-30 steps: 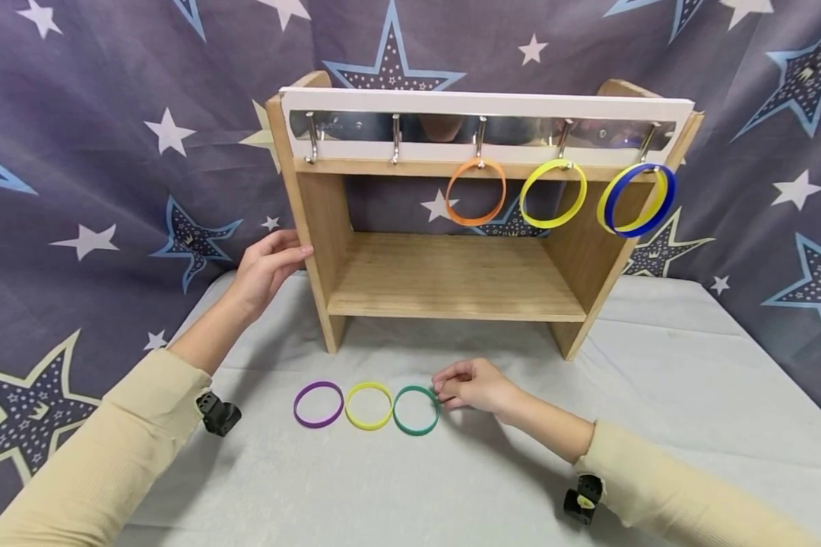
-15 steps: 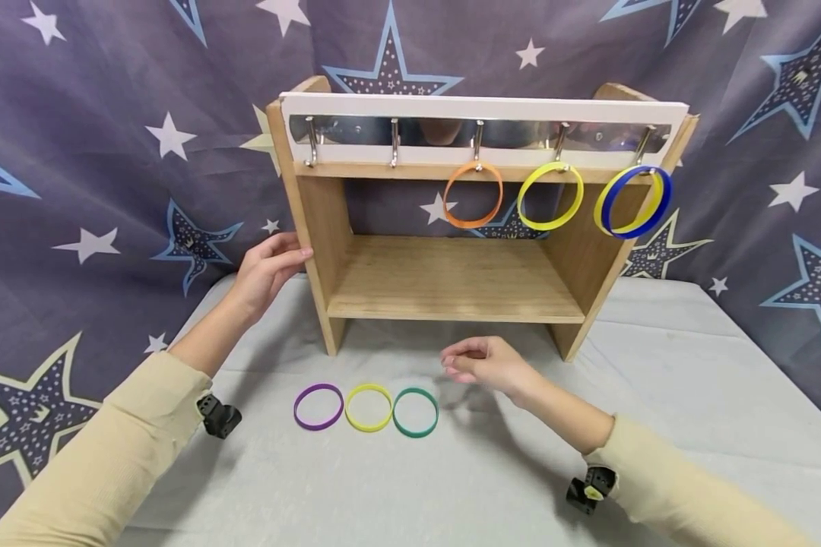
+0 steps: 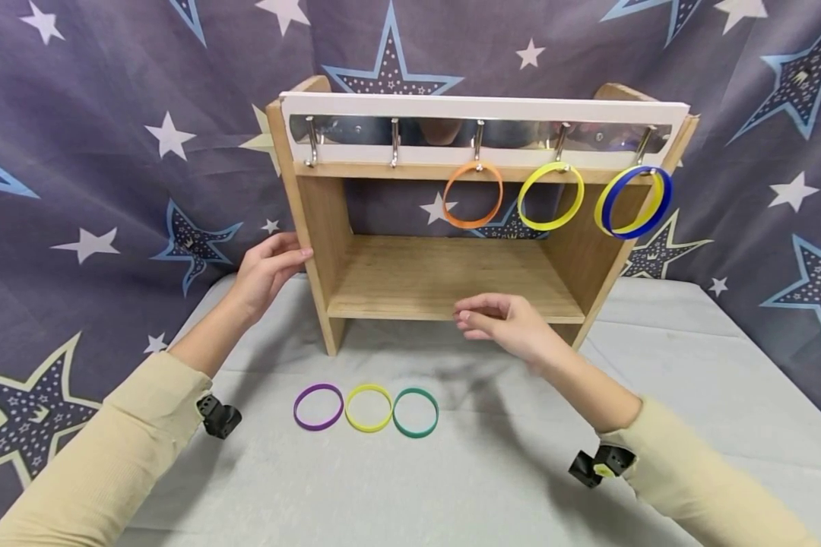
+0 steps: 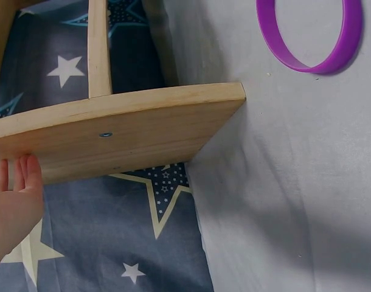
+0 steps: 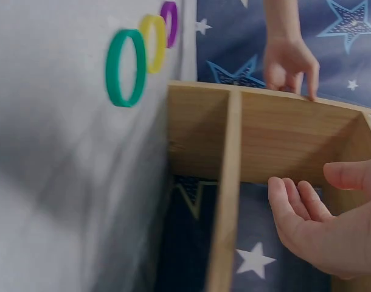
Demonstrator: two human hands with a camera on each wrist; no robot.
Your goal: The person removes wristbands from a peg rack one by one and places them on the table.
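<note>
My left hand [image 3: 265, 275] rests its fairly straight fingertips on the outer left side panel of a wooden shelf [image 3: 451, 281]; the left wrist view shows those fingers [image 4: 33, 173] flat on the wood. My right hand [image 3: 502, 323] hovers in front of the shelf board's front edge. In the right wrist view its thumb and loosely bent fingers [image 5: 316, 210] stand apart with nothing between them. A purple wristband [image 3: 318, 407], a yellow wristband [image 3: 368, 408] and a green wristband [image 3: 416, 412] lie in a row on the cloth, in front of the shelf.
Across the shelf's top runs a white hook rail [image 3: 486, 106] with several metal hooks. An orange band [image 3: 473, 226], a yellow band [image 3: 550, 226] and a blue band [image 3: 667, 201] over another yellow band hang at its right. A starry curtain [image 3: 144, 61] stands behind.
My right hand has left the green wristband's side and risen toward the shelf board, empty. The left hand stays on the side panel, and the three wristbands on the cloth keep their places.
</note>
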